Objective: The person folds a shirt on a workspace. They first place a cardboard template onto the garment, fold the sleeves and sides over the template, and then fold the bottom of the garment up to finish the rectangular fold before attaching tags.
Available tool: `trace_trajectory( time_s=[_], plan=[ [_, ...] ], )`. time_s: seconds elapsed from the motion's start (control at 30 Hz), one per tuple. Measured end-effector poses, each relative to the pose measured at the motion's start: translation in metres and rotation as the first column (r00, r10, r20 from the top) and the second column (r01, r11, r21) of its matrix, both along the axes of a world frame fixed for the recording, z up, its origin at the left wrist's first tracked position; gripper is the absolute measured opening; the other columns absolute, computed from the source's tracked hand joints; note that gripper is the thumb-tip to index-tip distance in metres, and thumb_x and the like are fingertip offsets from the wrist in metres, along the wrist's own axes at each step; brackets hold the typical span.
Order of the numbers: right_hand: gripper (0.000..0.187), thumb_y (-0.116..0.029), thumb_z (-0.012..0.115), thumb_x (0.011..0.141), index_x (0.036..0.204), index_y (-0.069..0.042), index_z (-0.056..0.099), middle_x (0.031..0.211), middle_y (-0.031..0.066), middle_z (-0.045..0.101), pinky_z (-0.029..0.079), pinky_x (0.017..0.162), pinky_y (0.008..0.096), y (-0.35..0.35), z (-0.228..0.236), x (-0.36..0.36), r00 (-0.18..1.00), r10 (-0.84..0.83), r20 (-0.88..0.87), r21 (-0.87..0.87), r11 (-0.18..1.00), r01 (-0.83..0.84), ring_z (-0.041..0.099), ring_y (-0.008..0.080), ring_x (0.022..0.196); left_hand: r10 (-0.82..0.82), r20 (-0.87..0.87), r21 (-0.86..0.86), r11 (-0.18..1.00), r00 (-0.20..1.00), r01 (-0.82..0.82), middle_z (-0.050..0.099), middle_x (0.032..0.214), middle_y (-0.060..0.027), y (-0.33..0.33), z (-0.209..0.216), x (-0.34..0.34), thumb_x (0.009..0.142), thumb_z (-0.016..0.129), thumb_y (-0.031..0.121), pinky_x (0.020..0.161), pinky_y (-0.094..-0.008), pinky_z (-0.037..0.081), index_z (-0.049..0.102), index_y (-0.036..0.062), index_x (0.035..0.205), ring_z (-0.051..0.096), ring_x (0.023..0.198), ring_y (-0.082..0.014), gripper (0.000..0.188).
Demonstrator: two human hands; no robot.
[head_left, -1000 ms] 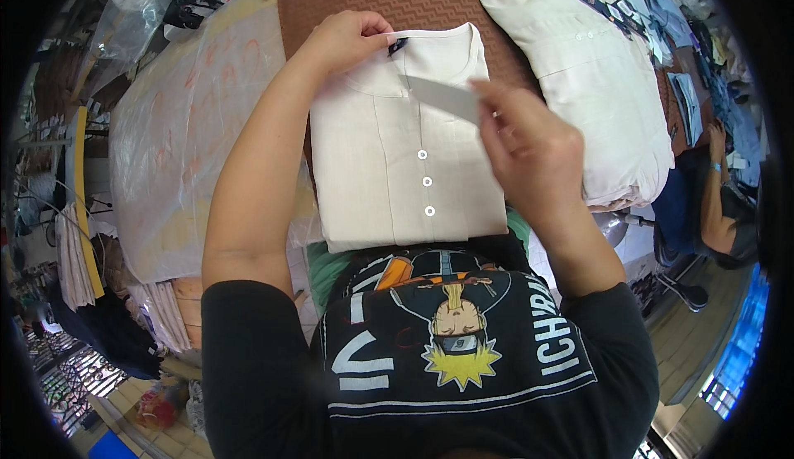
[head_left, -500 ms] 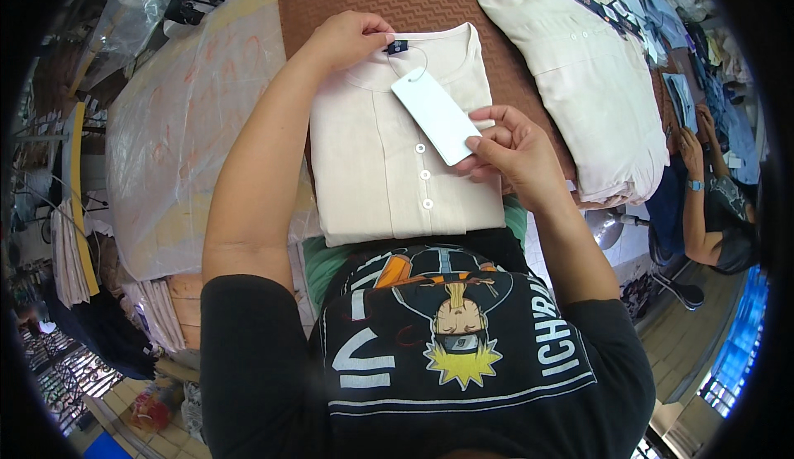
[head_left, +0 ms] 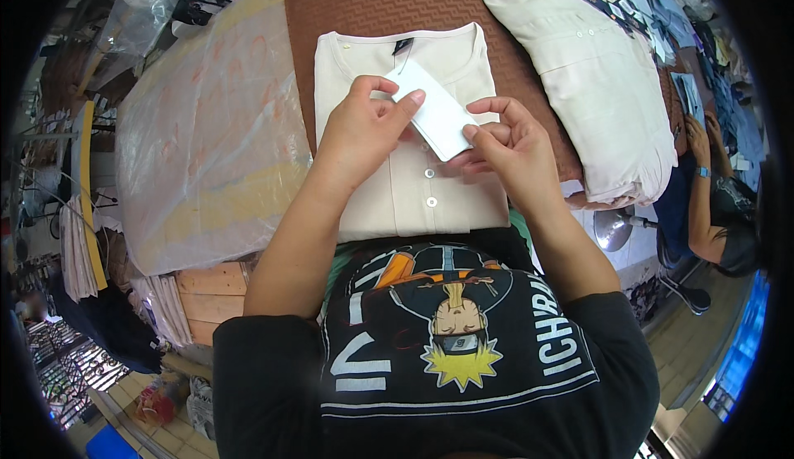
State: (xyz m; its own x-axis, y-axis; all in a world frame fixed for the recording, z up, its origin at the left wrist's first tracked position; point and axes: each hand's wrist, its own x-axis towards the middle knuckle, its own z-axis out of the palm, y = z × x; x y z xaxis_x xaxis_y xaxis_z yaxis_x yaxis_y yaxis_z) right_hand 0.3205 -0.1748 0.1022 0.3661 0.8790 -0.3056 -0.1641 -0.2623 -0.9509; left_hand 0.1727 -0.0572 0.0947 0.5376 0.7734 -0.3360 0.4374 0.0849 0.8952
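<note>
A folded cream garment point(head_left: 364, 203) with a round neckline and a buttoned placket lies in front of me. From its dark neck label point(head_left: 403, 45) a white hang tag point(head_left: 438, 120) hangs on a thin loop. My left hand point(head_left: 370, 128) pinches the tag's upper end between thumb and fingers. At the tag's lower end, my right hand point(head_left: 513, 141) grips the corner with thumb and fingertips. The tag is held slanted above the garment, its upper end toward the neckline.
Under the garment is a brown textured cloth point(head_left: 356, 0). More cream garments with dark tags point(head_left: 595, 87) are piled at the right. A plastic-wrapped bundle point(head_left: 207, 145) stands at the left. At the far right another person's hands point(head_left: 699, 138) handle blue cloth.
My left hand has come down from the neckline and taken hold of the tag's upper end. The right hand keeps its grip on the lower end.
</note>
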Motion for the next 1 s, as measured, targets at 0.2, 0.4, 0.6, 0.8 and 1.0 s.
trace_trajectory(
  time_s=[0.2, 0.4, 0.6, 0.8, 1.0],
  plan=[
    [0.028, -0.004, 0.053, 0.089, 0.114, 0.007, 0.045, 0.097, 0.0185, 0.063, 0.058, 0.064, 0.0232, -0.003, -0.013, -0.005, 0.749, -0.051, -0.66, 0.012, 0.997, 0.079, 0.068, 0.023, 0.078, 0.557, 0.579, -0.67, 0.741, 0.595, -0.043, 0.055, 0.118, -0.0197, -0.009, -0.014, 0.0, 0.093, 0.052, 0.025, 0.082, -0.0382, 0.051, 0.039, 0.0004, 0.124, 0.057, 0.106, -0.0272, 0.042],
    [0.03, -0.002, 0.048, 0.092, 0.119, 0.007, 0.043, 0.102, 0.0197, 0.061, 0.06, 0.066, 0.0265, -0.001, -0.023, -0.007, 0.288, 0.04, -0.957, 0.034, 0.999, -0.025, 0.068, 0.0256, 0.081, 0.378, 0.617, -0.63, 0.763, 0.69, 0.146, 0.056, 0.119, -0.0143, -0.011, -0.02, 0.005, 0.093, 0.052, 0.016, 0.09, -0.039, 0.048, 0.039, -0.0005, 0.13, 0.052, 0.114, -0.0242, 0.043],
    [0.047, -0.012, 0.06, 0.088, 0.129, -0.001, 0.041, 0.097, 0.0132, 0.063, 0.051, 0.053, 0.0221, -0.014, 0.0, 0.003, 0.977, 0.187, -0.104, -0.071, 0.978, -0.195, 0.067, 0.0185, 0.069, 0.119, 0.307, -0.156, 0.985, 0.944, -0.074, 0.066, 0.094, -0.0136, 0.003, -0.024, -0.006, 0.087, 0.061, 0.011, 0.068, -0.0252, 0.053, 0.031, -0.008, 0.135, 0.065, 0.082, -0.0164, 0.059],
    [0.041, -0.009, 0.061, 0.087, 0.125, 0.0, 0.047, 0.09, 0.0079, 0.063, 0.049, 0.059, 0.0205, -0.009, -0.003, 0.034, 0.953, 0.106, 0.284, 0.054, 0.99, -0.127, 0.065, 0.0128, 0.07, -0.036, -0.284, 0.306, 0.944, 0.958, 0.126, 0.066, 0.096, -0.0143, 0.009, -0.011, -0.019, 0.084, 0.063, 0.02, 0.072, -0.0315, 0.051, 0.051, -0.0045, 0.124, 0.066, 0.08, -0.0203, 0.049],
    [0.025, -0.015, 0.063, 0.085, 0.106, -0.001, 0.063, 0.092, 0.0092, 0.067, 0.049, 0.072, 0.0271, 0.045, -0.026, 0.109, 0.692, -0.04, 0.721, 0.176, 0.976, -0.127, 0.062, 0.0142, 0.081, 0.113, -0.238, 0.558, 0.829, 0.965, 0.041, 0.065, 0.103, -0.0152, 0.067, 0.003, -0.032, 0.084, 0.063, 0.029, 0.081, -0.0315, 0.048, 0.059, 0.0021, 0.117, 0.063, 0.088, -0.0229, 0.042]
  ],
)
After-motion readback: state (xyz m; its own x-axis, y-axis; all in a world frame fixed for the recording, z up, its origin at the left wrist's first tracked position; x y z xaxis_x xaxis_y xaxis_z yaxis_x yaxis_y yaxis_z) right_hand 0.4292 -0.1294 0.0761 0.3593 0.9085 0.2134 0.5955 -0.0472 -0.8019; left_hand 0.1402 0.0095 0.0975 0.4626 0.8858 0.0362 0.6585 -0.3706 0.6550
